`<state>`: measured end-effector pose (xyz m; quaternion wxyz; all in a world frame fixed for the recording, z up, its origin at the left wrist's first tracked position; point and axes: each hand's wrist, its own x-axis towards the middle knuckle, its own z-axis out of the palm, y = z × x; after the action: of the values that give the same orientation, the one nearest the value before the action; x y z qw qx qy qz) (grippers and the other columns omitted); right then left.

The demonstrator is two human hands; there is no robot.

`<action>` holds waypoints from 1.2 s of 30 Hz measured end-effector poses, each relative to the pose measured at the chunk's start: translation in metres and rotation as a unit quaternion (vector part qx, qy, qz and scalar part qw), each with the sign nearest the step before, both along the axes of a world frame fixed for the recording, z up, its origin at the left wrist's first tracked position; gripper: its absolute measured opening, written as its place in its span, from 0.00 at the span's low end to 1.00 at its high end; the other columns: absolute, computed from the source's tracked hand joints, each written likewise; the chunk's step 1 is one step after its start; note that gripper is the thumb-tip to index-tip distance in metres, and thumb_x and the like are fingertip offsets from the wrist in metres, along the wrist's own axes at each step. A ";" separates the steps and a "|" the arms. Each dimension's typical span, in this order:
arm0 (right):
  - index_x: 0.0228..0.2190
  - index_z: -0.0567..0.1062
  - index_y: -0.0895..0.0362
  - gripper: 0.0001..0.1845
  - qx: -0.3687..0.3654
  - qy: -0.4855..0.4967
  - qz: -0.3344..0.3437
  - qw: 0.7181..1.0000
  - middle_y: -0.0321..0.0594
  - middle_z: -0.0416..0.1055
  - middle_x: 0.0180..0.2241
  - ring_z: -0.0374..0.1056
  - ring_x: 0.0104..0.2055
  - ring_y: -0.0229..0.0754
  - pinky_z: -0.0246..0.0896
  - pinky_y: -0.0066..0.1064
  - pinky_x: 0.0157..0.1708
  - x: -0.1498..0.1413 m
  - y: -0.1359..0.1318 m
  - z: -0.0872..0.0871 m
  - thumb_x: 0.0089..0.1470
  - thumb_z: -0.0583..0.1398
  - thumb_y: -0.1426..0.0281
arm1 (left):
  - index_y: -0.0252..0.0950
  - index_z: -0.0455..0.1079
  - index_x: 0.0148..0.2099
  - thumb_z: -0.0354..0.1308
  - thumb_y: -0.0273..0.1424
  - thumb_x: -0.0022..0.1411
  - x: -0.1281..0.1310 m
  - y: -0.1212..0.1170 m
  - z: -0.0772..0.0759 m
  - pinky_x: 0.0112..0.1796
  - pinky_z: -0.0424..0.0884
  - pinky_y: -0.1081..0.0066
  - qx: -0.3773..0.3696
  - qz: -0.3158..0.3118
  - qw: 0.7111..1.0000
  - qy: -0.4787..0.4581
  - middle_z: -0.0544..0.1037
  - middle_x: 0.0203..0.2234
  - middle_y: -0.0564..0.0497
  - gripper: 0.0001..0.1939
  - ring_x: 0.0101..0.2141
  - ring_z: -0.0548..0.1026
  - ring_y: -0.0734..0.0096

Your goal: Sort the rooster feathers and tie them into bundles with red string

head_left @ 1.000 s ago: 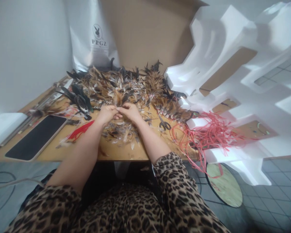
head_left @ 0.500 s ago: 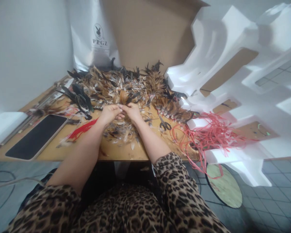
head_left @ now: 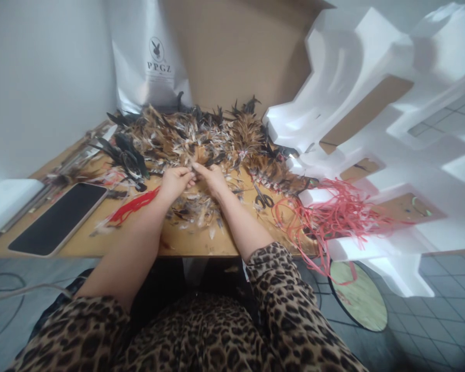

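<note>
Close together over the table, my left hand and my right hand are both closed in a pinch, their fingertips meeting. Brown feathers stick up just beyond the fingertips and seem to be pinched between them; the held ends are hidden by the fingers. Behind my hands spreads a large heap of brown, black and white feathers. Loose small feathers lie beneath my wrists. A bundle of red strips is beside my left forearm. Black-handled scissors rest to the right of my right hand.
A phone lies at the left on the wooden table. Tangled pink-red ribbon hangs over the front edge at right, beside white foam packing. A silver bag stands at the back. A round stool is below.
My right hand's thumb and fingers have shifted slightly at the pinch, with the right hand tilting a little. Both hands stay in nearly the same place, and the surrounding things have not moved.
</note>
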<state>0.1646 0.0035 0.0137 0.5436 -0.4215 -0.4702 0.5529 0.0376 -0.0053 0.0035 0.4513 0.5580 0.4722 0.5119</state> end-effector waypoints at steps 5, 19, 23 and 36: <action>0.36 0.74 0.59 0.25 0.001 0.108 0.050 0.993 0.40 0.75 0.31 0.70 0.30 0.36 0.67 0.30 0.33 0.008 0.002 0.008 0.39 0.65 0.56 | 0.36 0.74 0.22 0.61 0.21 0.43 0.000 -0.004 0.003 0.27 0.64 0.78 0.064 0.023 0.997 0.041 0.73 0.18 0.53 0.06 0.23 0.69 0.75; 0.29 0.74 0.59 0.13 0.054 -0.053 -0.097 0.992 0.31 0.67 0.20 0.57 0.21 0.30 0.56 0.24 0.25 0.034 0.025 -0.004 0.41 0.62 0.64 | 0.31 0.71 0.31 0.61 0.25 0.52 -0.018 0.005 0.018 0.19 0.60 0.86 -0.104 0.054 0.928 -0.355 0.74 0.23 0.52 0.03 0.20 0.69 0.85; 0.27 0.75 0.59 0.08 0.151 -0.264 -0.048 0.951 0.35 0.72 0.26 0.63 0.28 0.34 0.59 0.27 0.35 0.028 0.020 -0.012 0.44 0.59 0.67 | 0.31 0.70 0.31 0.61 0.25 0.53 -0.020 0.004 0.020 0.18 0.60 0.86 -0.120 0.054 0.917 -0.375 0.74 0.22 0.53 0.03 0.19 0.68 0.86; 0.36 0.76 0.53 0.12 0.199 -0.678 0.025 0.707 0.44 0.71 0.40 0.60 0.47 0.50 0.48 0.44 0.48 0.019 -0.005 0.006 0.51 0.56 0.66 | 0.31 0.70 0.32 0.60 0.25 0.53 -0.019 0.002 0.022 0.17 0.61 0.84 -0.139 0.048 0.909 -0.389 0.73 0.21 0.54 0.03 0.19 0.68 0.85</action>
<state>0.1840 -0.0020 0.0192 0.1355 -0.5532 -0.8215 0.0252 0.0181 -0.0029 0.0256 0.6471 0.2228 0.3518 0.6387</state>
